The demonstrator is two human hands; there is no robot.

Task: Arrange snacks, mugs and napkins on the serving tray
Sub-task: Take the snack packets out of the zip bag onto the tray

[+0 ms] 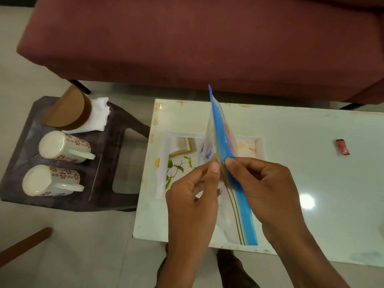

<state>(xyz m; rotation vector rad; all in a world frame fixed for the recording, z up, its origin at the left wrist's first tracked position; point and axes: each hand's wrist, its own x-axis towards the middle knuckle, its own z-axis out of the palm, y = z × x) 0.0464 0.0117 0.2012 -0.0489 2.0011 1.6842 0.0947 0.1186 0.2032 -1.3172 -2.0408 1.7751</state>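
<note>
Pinching the snack bag [220,125] at its seal, left hand [191,196] and right hand [266,194] fingers are each taking one side, probably to open it. The bag is hanging over the tray [166,146] on the bench [311,163]. Mugs [64,146] are lying at 9 o'clock, napkins [99,115] at 10.

Glossy white table [311,163], clear plastic bag [223,129], paper napkins [97,117].

We count two mugs [64,146] [51,180], one brown jar [68,109], one pile of napkins [99,115], one stool [108,146], one tray [166,146], one snack packet [220,125], one small red object [342,146] and one table [311,173].
</note>
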